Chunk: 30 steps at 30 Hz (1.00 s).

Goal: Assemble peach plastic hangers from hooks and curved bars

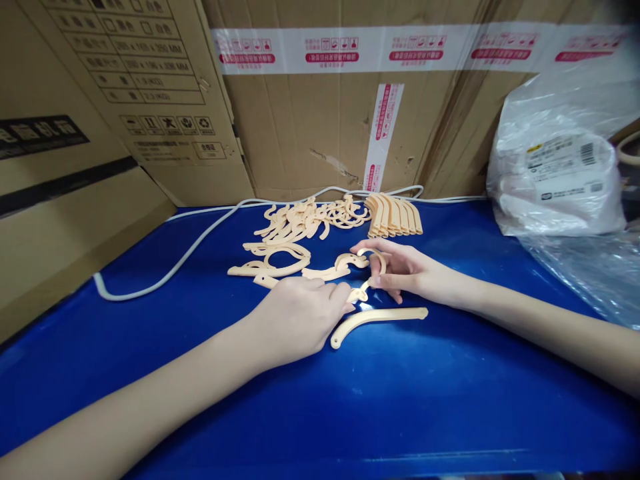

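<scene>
My left hand (300, 313) is closed around a beige plastic hanger arm (358, 295), with one end showing past the fingertips and the other (265, 281) behind the knuckles. My right hand (400, 267) pinches a curved beige hook (382, 259) between thumb and fingers. The hook's lower end meets the arm's tip near my left fingertips; whether they are joined I cannot tell. Just in front of both hands lies a loose curved hanger arm (380, 317) with a hole at its end. Behind them rest short curved pieces (345, 265).
A folded hanger (275, 261) lies at left. Farther back are a heap of small curved parts (295, 223) and a neat stack of hanger arms (395, 213). A white cable (190, 250) crosses the blue tabletop (400, 413). Cardboard boxes (320, 133) and a plastic-wrapped bundle (560, 173) border it.
</scene>
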Tool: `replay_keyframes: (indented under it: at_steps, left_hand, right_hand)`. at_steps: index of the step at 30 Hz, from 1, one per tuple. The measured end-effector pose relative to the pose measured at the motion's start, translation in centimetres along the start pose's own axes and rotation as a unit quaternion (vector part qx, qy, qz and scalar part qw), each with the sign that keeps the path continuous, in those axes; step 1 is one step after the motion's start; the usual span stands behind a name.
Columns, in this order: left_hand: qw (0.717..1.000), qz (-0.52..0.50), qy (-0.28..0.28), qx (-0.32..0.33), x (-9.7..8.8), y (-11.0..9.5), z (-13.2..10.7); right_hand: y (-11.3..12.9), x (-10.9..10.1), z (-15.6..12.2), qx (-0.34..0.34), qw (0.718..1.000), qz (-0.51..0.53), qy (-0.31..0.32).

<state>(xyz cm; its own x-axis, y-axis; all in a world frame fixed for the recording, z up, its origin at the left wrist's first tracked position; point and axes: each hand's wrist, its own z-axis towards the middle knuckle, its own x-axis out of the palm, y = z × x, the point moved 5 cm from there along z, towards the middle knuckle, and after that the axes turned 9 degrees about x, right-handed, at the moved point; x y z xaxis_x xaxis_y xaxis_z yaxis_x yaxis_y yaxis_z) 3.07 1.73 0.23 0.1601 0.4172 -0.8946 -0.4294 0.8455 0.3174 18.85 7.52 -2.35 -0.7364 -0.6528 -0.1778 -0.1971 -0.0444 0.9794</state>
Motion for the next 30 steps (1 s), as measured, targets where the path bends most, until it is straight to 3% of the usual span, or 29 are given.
replay_keyframes:
  at_steps: [13, 16, 19, 22, 25, 30]
  left_hand:
    - [0.985, -0.081, 0.127, -0.083, 0.6, 0.2, 0.3]
    - [0.98, -0.1, 0.136, -0.109, 0.4, 0.5, 0.3]
    - [0.968, -0.177, 0.112, -0.139, 0.2, 0.9, 0.2]
    - [0.931, -0.308, 0.039, -0.193, 0.1, 1.5, 0.0]
    - [0.864, -0.439, -0.03, -0.244, 0.4, 2.1, -0.3]
    - [0.734, -0.59, -0.066, -0.33, 1.1, 3.0, -0.5]
  right_hand:
    - [0.4, 0.7, -0.6, -0.037, 0.998, -0.042, -0.008]
    - [0.7, 1.0, -0.9, -0.057, 0.995, -0.065, -0.044]
    - [0.4, 1.2, -1.0, -0.022, 0.997, -0.028, -0.064]
    - [0.3, 1.5, -0.9, -0.003, 0.999, -0.028, -0.041]
    - [0.7, 1.7, -1.1, -0.018, 0.993, -0.116, -0.023]
    - [1.7, 3.1, -2.0, -0.138, 0.924, -0.356, 0.032]
